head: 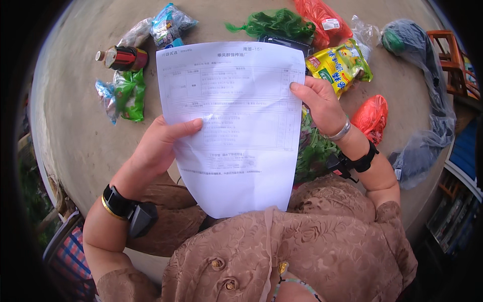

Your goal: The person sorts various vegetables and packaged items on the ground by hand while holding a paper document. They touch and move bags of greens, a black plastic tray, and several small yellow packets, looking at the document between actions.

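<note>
A printed paper sheet point(234, 181) with tables and writing is spread upright before my chest. My left hand point(166, 141) pinches its left edge, thumb on the front. Higher up, my right hand point(320, 105) grips the right edge the same way. Leafy greens point(315, 151) show below my right hand, partly hidden by the sheet and my forearm. Just beyond that hand lies a yellow seasoning packet point(339, 68). A dark bottle with a red label point(122, 57) lies on its side to the left of the sheet.
On the concrete floor point(86, 151) are green-and-white packets point(130, 96), a blue plastic packet point(171, 24), a green mesh bag point(279, 24) and red plastic bags point(324, 22) point(371, 117). Dark clear-plastic bags point(411, 56) lie right, near an orange-brown stool point(447, 56). A plaid-covered chair point(71, 253) stands lower left.
</note>
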Demonstrator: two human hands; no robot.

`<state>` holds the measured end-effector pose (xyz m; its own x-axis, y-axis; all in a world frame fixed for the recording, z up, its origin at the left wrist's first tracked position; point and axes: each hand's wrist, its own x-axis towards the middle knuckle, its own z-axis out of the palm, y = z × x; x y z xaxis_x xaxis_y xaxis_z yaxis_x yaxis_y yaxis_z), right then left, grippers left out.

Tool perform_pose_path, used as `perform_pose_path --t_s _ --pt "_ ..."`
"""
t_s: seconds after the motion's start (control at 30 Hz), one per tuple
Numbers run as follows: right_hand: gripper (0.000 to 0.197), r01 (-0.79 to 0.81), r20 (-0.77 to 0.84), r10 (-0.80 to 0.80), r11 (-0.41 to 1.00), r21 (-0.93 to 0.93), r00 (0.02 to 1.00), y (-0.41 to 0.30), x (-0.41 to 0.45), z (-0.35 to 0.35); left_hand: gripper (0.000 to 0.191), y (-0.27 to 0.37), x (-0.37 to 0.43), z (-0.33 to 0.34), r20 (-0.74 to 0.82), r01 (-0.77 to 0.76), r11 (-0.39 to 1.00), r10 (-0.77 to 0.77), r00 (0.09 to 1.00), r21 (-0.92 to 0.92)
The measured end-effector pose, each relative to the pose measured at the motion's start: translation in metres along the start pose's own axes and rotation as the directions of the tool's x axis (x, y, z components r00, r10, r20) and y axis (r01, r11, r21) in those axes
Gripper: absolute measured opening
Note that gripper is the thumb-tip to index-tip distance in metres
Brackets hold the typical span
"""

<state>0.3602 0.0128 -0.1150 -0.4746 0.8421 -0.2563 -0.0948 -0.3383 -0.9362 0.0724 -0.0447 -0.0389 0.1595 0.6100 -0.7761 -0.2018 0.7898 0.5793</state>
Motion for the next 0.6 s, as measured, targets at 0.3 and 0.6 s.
perform_pose_path --t_s 0.3,0.6 --pt "0.026 -0.039 -0.011 0.04 0.999 0.016 0.999 0.006 0.002 0.008 0.037 -0.005 -0.003 -0.006 -0.001 -0.038 0.999 0.038 0.999 -0.014" --pt "0.026 -0.024 0.0 0.024 1.0 -0.007 1.0 0.014 0.0 0.001 0.035 0.003 -0.003 0.001 -0.022 -0.008 1.0 0.008 1.0 -0.004"
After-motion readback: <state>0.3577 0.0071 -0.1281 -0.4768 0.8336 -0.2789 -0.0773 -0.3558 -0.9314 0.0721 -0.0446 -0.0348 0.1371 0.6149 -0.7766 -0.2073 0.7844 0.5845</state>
